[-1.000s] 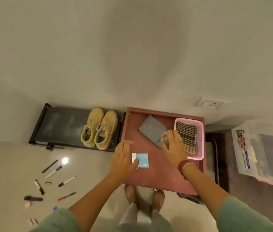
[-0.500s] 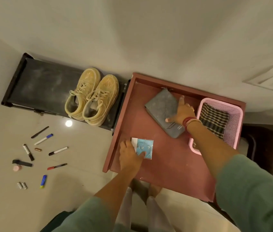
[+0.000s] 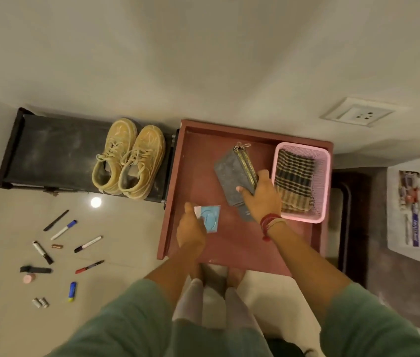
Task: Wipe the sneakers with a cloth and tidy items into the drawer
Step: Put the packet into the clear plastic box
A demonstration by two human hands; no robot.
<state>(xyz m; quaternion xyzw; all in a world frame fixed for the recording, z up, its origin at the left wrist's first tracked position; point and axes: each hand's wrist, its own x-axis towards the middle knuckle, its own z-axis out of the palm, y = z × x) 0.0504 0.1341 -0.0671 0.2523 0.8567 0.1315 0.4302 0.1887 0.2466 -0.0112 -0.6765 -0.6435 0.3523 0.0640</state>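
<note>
Lifting onto its long edge under the right hand [image 3: 263, 199], the flat grey zippered pouch [image 3: 234, 176] now shows its brass zip uppermost, where half a second ago it lay flat in the open reddish-brown wooden drawer [image 3: 229, 135]; the fingers are curled tight round its near end. The left hand [image 3: 190, 231] pinches the small pale-blue packet [image 3: 210, 221] between thumb and fingers, a little off the drawer floor. Just right of the pouch sits the pink plastic basket [image 3: 326, 176] holding the folded checked cloth [image 3: 295, 185]. The tan lace-up sneakers [image 3: 129, 161] stand untouched on the low black rack [image 3: 54, 148] to the left. Markers and batteries [image 3: 59, 256] lie scattered on the floor, so tidying looks barely begun, and the drawer contents are probably being rearranged first.
</note>
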